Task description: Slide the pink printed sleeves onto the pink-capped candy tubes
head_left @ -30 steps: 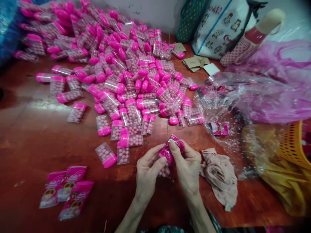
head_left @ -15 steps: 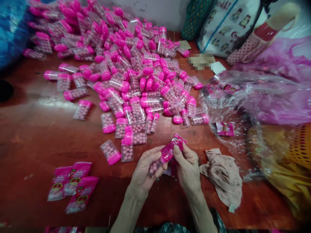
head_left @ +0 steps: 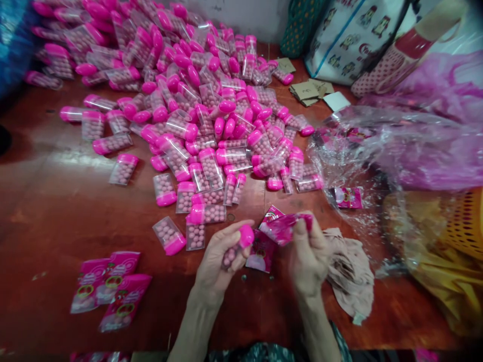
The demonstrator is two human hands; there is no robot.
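Observation:
A small clear container of pink balls with a pink cap (head_left: 246, 235) is held in my left hand (head_left: 219, 259), its fingers wrapped round it. My right hand (head_left: 308, 256), slightly blurred, pinches a crumpled pink wrapper (head_left: 289, 227) to the right of the container, apart from it. Flat pink wrappers (head_left: 259, 254) lie on the table between my hands. Beyond them spreads a large heap of pink-capped containers (head_left: 211, 125). Three containers in pink wrappers (head_left: 124, 304) lie at the lower left.
A beige cloth (head_left: 352, 271) lies right of my right hand. Clear plastic (head_left: 362, 166), a pink bag (head_left: 433, 151) and an orange basket (head_left: 466, 226) fill the right side. Cardboard pieces (head_left: 305, 91) and a printed bag (head_left: 352, 40) are at the back. Blue plastic (head_left: 15, 45) shows far left.
The pink wrapper has come away from the container and moved right with my right hand. The container's pink cap is now exposed in my left hand. The view has shifted slightly.

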